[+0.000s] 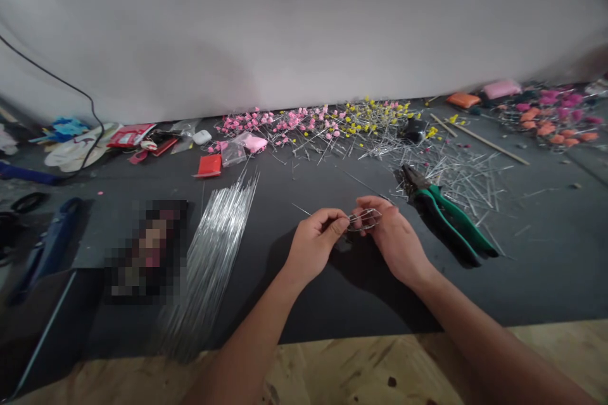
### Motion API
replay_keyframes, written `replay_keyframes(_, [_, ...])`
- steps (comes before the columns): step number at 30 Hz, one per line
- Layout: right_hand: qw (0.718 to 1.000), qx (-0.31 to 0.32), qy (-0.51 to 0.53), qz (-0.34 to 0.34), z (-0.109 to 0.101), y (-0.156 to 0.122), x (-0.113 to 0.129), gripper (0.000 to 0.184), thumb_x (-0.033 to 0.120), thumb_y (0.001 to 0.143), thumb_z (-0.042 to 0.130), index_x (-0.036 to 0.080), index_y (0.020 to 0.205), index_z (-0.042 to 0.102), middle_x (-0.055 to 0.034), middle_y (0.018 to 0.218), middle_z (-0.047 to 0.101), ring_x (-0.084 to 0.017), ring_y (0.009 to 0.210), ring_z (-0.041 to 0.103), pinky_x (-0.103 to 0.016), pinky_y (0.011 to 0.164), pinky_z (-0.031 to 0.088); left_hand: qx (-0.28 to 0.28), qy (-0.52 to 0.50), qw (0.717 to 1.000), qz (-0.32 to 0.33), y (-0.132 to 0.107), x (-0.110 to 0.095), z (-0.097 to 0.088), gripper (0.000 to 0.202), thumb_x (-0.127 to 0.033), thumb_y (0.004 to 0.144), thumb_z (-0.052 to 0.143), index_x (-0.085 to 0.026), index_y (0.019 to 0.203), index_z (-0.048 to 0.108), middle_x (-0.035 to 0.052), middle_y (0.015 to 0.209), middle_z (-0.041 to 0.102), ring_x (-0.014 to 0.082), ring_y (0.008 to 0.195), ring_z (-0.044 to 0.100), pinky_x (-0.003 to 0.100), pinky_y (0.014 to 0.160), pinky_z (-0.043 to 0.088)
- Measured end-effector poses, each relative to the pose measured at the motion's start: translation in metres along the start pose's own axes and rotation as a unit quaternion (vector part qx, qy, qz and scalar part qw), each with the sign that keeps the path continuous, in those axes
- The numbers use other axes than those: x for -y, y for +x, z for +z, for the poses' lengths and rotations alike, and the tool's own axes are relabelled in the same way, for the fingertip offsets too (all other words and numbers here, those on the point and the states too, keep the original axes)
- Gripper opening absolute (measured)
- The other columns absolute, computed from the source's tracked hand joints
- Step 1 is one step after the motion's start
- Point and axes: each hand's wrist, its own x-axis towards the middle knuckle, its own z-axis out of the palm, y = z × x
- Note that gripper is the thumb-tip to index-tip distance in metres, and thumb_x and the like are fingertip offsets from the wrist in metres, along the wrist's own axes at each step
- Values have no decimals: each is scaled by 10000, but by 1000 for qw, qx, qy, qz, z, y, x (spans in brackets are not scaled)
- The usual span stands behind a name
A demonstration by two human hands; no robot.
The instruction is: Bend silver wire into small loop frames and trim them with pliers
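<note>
A small piece of bent silvery wire [365, 220], shaped in loops, is held between my two hands above the dark tabletop. My left hand [313, 242] pinches its left end between thumb and fingers, and a thin straight wire end sticks out to the left. Curled around the right side of the loops is my right hand [398, 237], its fingertips partly hidden behind the wire. Just right of that hand lie pliers with green and black handles [451, 221], jaws pointing away from me. To the left rests a bundle of long straight wires [221, 237].
Wires with pink tips [285, 120] and yellow tips [375, 114] are heaped along the wall. Loose cut wires [465, 177] lie behind the pliers. A wooden stick [496, 142], a red packet [209, 166] and a phone-like object with a blurred screen [149, 250] are also on the table.
</note>
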Motion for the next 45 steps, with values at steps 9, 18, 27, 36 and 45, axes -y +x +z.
replay_keyframes(9, [995, -25, -91, 9, 4, -3, 8, 221, 381, 698, 669, 215, 837, 631, 1, 713, 646, -129, 654, 589, -277, 644, 492, -31, -66, 997, -26, 0, -3, 2, 253, -325, 685, 671, -171, 883, 638, 29, 817, 660, 122, 693, 588, 249, 649, 455])
replay_keyframes(18, [996, -37, -82, 16, 5, -6, 6, 200, 363, 670, 699, 223, 804, 649, 1, 763, 688, -131, 698, 626, -269, 672, 506, -33, -88, 995, -28, -1, -4, 0, 189, -297, 697, 667, -149, 813, 647, 11, 713, 644, 100, 623, 574, 244, 635, 478])
replay_keyframes(27, [995, -55, -88, 13, 5, -6, 5, 202, 364, 661, 706, 223, 797, 657, -11, 760, 690, -142, 693, 635, -286, 672, 529, -62, -14, 998, 17, -7, -2, 4, 170, -301, 733, 617, -185, 846, 671, 24, 783, 669, 122, 684, 595, 244, 658, 475])
replay_keyframes(36, [995, -50, -83, 14, 4, -5, 2, 207, 371, 667, 700, 224, 805, 659, -4, 752, 688, -143, 697, 632, -279, 668, 512, -72, -38, 997, -4, -5, -2, 7, 140, -284, 730, 611, -179, 802, 669, 4, 705, 655, 108, 640, 584, 232, 629, 470])
replay_keyframes(45, [999, -48, -2, 16, 5, -2, -2, 199, 330, 652, 720, 221, 805, 655, 3, 734, 677, -140, 689, 619, -282, 663, 499, -43, -157, 986, -22, -3, -1, 9, 106, -232, 723, 624, -175, 806, 660, -9, 723, 650, 76, 632, 575, 220, 650, 472])
